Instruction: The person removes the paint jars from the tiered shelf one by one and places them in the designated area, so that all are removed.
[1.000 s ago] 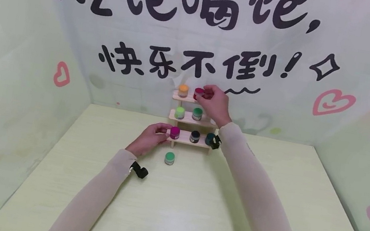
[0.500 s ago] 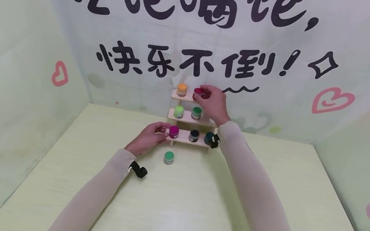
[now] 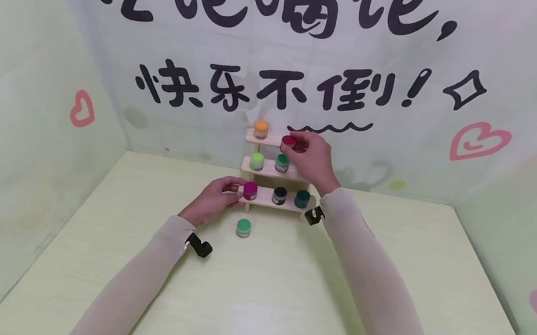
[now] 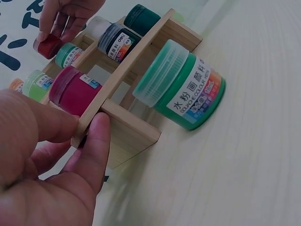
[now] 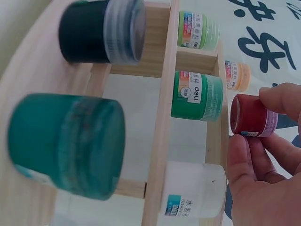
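Observation:
My right hand (image 3: 316,160) pinches a red paint jar (image 5: 247,115) between thumb and fingers, beside the top shelf of a small three-tier wooden rack (image 3: 263,198). My left hand (image 4: 51,160) grips the left end of the rack's bottom shelf, next to a magenta jar (image 4: 75,92). An orange jar (image 3: 261,129) stands on the top tier. On the middle tier are a light green jar (image 3: 256,161), a green jar (image 3: 282,164) and a white jar (image 5: 193,188), which my right hand hides in the head view. Dark (image 3: 279,195) and teal jars (image 3: 302,199) share the bottom tier.
A green paint jar (image 4: 178,87) stands on the pale table (image 3: 247,304) in front of the rack. Behind the rack hangs a light cloth (image 3: 189,137) with black lettering, and similar cloth closes both sides.
My right hand has drawn the red jar from its spot beside the orange jar, slightly right and down toward me. The left hand keeps its grip on the rack. The head view has shifted slightly.

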{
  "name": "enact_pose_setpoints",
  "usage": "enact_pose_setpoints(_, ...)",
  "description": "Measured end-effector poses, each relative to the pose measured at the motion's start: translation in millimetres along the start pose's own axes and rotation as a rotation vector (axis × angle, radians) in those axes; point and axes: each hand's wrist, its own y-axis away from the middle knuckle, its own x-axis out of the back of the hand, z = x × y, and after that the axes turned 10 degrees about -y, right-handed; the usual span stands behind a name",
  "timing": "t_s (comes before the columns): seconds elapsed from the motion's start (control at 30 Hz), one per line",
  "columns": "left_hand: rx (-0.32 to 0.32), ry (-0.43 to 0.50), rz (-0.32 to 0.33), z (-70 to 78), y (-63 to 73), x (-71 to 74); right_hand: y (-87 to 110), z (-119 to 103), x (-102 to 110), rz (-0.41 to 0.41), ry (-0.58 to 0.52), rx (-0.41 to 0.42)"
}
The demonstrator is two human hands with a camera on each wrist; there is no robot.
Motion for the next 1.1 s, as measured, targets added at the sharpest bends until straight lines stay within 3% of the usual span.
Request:
enact_pose_setpoints(0.4,-0.008,-0.017,-0.010,-1.3,-1.3,3.0,32.5,10.0,3.8,-0.055,-0.082,0.052)
enact_pose_setpoints(0.77,-0.017,-0.013,-0.011,-1.0,-2.0,2.8,56.6,16.0,-1.0,-0.116,-0.155,0.038)
enact_pose_setpoints(1.1,-0.010,-0.022,-0.002,-2.0,-3.9,1.6,81.1,26.5,-7.8,-0.169,-0.138,0.046)
